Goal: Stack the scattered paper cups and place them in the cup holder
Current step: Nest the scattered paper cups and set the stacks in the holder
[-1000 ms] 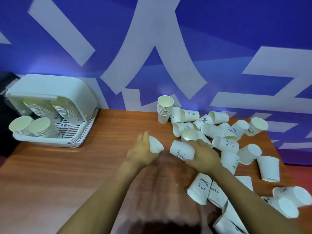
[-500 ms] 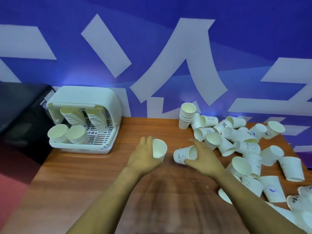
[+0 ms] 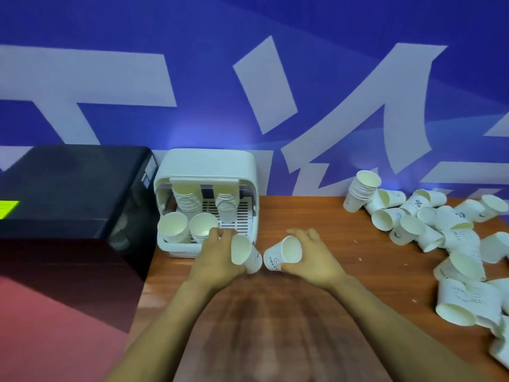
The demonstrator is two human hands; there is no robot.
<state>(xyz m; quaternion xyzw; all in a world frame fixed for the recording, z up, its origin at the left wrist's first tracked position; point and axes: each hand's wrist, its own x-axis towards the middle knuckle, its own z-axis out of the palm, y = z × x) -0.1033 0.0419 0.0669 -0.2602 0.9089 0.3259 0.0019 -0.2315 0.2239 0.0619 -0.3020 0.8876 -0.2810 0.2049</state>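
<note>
My left hand (image 3: 216, 257) grips a white paper cup (image 3: 245, 253) just in front of the white cup holder (image 3: 206, 166). My right hand (image 3: 314, 257) holds a second paper cup (image 3: 283, 256) on its side, its mouth facing up and toward me. The two cups lie close together, almost touching. The holder stands at the table's back left with several stacks of cups (image 3: 173, 227) inside it. Many scattered cups (image 3: 440, 232) lie on the right side of the table, and a short upright stack (image 3: 360, 190) stands by the wall.
A wooden table (image 3: 316, 216) runs along a blue wall with white shapes. A black box (image 3: 71, 188) with a yellow-green label sits left of the holder, beyond the table's left edge. Red floor shows at lower left.
Both hands have carried their cups leftward from the pile to just in front of the cup holder. The view has swung left, bringing the black box into sight.
</note>
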